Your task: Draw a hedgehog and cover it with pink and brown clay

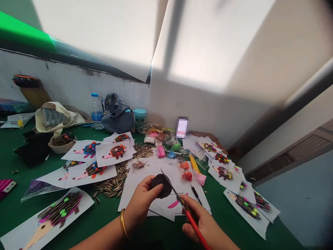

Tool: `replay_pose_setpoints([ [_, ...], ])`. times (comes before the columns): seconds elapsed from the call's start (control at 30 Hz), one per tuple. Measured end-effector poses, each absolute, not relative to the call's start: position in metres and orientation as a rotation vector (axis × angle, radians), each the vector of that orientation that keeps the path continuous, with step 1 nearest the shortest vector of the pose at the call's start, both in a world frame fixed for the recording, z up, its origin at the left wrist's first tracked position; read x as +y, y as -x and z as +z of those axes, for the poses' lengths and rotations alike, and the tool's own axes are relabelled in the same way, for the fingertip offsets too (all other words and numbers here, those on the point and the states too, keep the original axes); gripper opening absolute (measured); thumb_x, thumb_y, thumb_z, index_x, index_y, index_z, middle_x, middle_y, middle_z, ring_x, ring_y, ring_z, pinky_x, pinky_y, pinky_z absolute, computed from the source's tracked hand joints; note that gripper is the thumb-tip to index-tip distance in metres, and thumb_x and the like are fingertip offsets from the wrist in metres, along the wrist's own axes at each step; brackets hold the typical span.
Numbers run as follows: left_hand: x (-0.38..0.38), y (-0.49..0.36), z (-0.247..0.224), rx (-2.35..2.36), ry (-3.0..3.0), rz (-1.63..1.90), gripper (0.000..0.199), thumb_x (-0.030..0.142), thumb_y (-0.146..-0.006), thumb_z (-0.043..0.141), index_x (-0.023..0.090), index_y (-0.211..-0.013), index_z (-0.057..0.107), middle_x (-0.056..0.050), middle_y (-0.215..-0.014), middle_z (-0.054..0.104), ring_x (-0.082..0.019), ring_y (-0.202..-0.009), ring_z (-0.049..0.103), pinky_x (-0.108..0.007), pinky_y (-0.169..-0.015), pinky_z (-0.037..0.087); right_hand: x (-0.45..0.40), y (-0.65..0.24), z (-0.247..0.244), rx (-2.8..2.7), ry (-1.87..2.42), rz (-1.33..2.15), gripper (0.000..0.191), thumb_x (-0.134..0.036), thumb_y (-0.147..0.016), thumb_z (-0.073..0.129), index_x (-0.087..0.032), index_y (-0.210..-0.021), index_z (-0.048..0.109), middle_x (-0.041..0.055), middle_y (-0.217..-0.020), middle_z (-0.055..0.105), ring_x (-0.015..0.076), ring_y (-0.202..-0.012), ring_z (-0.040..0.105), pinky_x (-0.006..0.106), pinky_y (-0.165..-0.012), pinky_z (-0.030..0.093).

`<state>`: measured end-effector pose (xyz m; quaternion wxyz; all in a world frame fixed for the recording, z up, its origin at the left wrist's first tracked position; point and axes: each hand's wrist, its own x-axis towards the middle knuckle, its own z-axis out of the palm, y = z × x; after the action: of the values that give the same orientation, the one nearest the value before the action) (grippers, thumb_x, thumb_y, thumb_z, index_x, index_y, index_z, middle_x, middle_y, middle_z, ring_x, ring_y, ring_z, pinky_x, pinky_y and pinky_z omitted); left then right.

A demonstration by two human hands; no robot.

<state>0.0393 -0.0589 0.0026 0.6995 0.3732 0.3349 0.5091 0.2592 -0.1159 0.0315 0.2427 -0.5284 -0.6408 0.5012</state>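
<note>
A flat, round, dark piece (161, 186), its material not clear, is pinched between the thumb and fingers of my left hand (143, 198). My right hand (201, 218) grips a pair of red-handled scissors (191, 222). Their blades point up and left, lying against the right edge of the dark piece. Whether the blades are parted is hard to make out. Beneath both hands are white paper sheets (137, 180), one bearing a pink curved shape (173, 205). A black pen (196, 194) lies just beyond my right hand.
Hedgehog pictures made with seeds (114, 152) are stacked left, more pictures (223, 172) right. Loose sunflower seeds (111, 185) lie beside the sheets. Behind are bagged coloured clay (186, 172), a phone (182, 127), a water bottle (96, 113) and a grey-blue bag (117, 119).
</note>
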Motion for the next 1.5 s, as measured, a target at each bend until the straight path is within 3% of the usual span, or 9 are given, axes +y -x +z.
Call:
replay_pose_setpoints([
  [0.2, -0.058, -0.040, 0.002, 0.766, -0.827, 1.115, 0.035, 0.037, -0.074, 0.080, 0.015, -0.098, 0.068, -0.006, -0.090, 0.071, -0.017, -0.078, 0.062, -0.025, -0.070, 0.047, -0.115, -0.265, 0.029, -1.761, 1.539, 1.312, 0.081, -0.070, -0.070, 0.067, -0.020, -0.132, 0.058, 0.0121, -0.114, 0.066, 0.0340, -0.104, 0.059, 0.040, -0.088, 0.049],
  [0.4, -0.058, -0.040, 0.002, 0.780, -0.877, 1.053, 0.035, 0.038, -0.076, 0.077, 0.014, -0.101, 0.069, -0.009, -0.093, 0.071, -0.018, -0.082, 0.063, -0.027, -0.073, 0.048, -0.116, -0.282, 0.021, -1.710, 1.650, 1.252, 0.073, -0.063, -0.072, 0.068, -0.020, -0.130, 0.060, 0.0055, -0.089, 0.068, 0.0239, -0.078, 0.062, 0.031, -0.070, 0.051],
  [0.63, -0.050, -0.035, 0.008, 0.835, -0.765, 1.128, 0.040, 0.040, -0.074, 0.077, 0.018, -0.107, 0.068, -0.007, -0.100, 0.070, -0.020, -0.090, 0.064, -0.029, -0.079, 0.048, -0.095, -0.320, 0.027, -1.765, 2.004, 0.701, 0.064, -0.061, -0.078, 0.061, -0.025, -0.132, 0.058, 0.0082, -0.119, 0.065, 0.0289, -0.102, 0.061, 0.036, -0.085, 0.049],
  [0.8, -0.045, -0.030, 0.010, 0.904, -0.749, 1.146, 0.043, 0.036, -0.069, 0.080, 0.020, -0.107, 0.067, -0.005, -0.099, 0.069, -0.020, -0.089, 0.066, -0.029, -0.079, 0.048, -0.080, -0.338, 0.011, -1.900, 2.303, 0.304, 0.056, -0.048, -0.090, 0.043, -0.022, -0.139, 0.049, 0.0109, -0.104, 0.066, 0.0270, -0.088, 0.064, 0.035, -0.072, 0.048],
  [0.93, -0.043, -0.030, 0.009, 0.873, -0.736, 1.166, 0.043, 0.034, -0.069, 0.081, 0.018, -0.106, 0.067, -0.006, -0.103, 0.068, -0.022, -0.091, 0.066, -0.035, -0.088, 0.048, -0.083, -0.346, -0.004, -1.911, 2.308, 0.272, 0.059, -0.044, -0.091, 0.040, -0.017, -0.143, 0.043, 0.0127, -0.107, 0.065, 0.0273, -0.092, 0.063, 0.035, -0.073, 0.048],
  [1.1, -0.042, -0.031, 0.006, 0.933, -0.873, 1.164, 0.042, 0.031, -0.072, 0.078, 0.018, -0.110, 0.066, -0.006, -0.100, 0.069, -0.022, -0.090, 0.065, -0.032, -0.083, 0.048, -0.097, -0.353, -0.009, -1.868, 2.300, 0.280, 0.059, -0.044, -0.091, 0.039, -0.017, -0.143, 0.041, 0.0130, -0.110, 0.064, 0.0277, -0.098, 0.062, 0.037, -0.080, 0.050],
  [1.23, -0.041, -0.030, 0.003, 0.964, -0.923, 1.184, 0.051, 0.030, -0.071, 0.078, 0.020, -0.117, 0.059, -0.008, -0.111, 0.067, -0.023, -0.094, 0.065, -0.033, -0.085, 0.047, -0.108, -0.365, -0.014, -1.921, 2.212, 0.355, 0.055, -0.041, -0.090, 0.042, -0.022, -0.141, 0.044, 0.0111, -0.123, 0.061, 0.0256, -0.100, 0.062, 0.036, -0.085, 0.050],
  [1.4, -0.042, -0.031, 0.004, 0.998, -0.928, 1.177, 0.040, 0.031, -0.070, 0.079, 0.019, -0.102, 0.059, -0.006, -0.098, 0.069, -0.021, -0.088, 0.065, -0.029, -0.077, 0.047, -0.116, -0.397, -0.023, -2.111, 2.044, 0.385, 0.052, -0.030, -0.084, 0.050, -0.025, -0.135, 0.054, 0.0076, -0.133, 0.058, 0.0280, -0.125, 0.050, 0.041, -0.105, 0.041],
  [1.5, -0.042, -0.031, 0.005, 1.012, -0.939, 1.175, 0.038, 0.032, -0.069, 0.079, 0.018, -0.100, 0.062, -0.006, -0.096, 0.069, -0.021, -0.088, 0.064, -0.029, -0.076, 0.048, -0.115, -0.412, -0.023, -2.180, 2.046, 0.375, 0.052, -0.025, -0.082, 0.051, -0.028, -0.133, 0.057, 0.0064, -0.132, 0.059, 0.0280, -0.127, 0.048, 0.044, -0.107, 0.038],
])
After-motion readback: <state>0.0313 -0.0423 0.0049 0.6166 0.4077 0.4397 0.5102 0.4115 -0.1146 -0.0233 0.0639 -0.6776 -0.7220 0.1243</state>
